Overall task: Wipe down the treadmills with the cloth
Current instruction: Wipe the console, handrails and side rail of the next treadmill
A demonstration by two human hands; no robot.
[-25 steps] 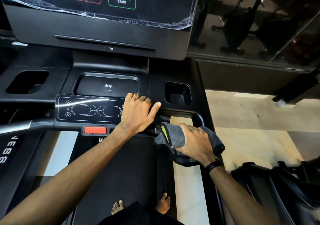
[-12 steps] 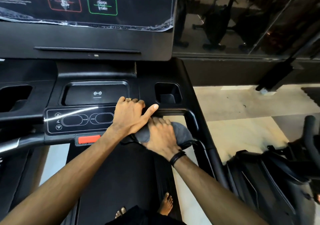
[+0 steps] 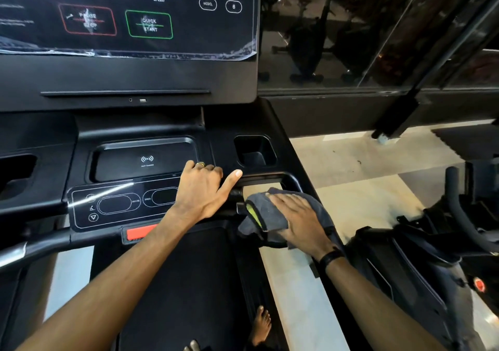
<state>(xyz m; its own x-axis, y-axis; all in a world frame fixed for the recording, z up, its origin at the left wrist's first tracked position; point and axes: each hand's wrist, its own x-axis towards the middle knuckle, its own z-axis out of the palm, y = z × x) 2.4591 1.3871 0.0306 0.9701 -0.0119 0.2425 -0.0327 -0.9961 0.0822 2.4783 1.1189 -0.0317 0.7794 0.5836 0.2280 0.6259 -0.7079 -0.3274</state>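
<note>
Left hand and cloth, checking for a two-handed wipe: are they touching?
Apart. The head view shows the left hand on the console, dark handrail visible between its thumb and the cloth.

Both forearms reach forward, bare. Left hand (image 3: 201,188) lies palm down, fingers curled at the front edge, thumb stretched out to the right, ring on one finger. Right hand (image 3: 298,222) lies flat, palm down, fingers straight and together, pointing left-forward; dark band at the wrist.
</note>
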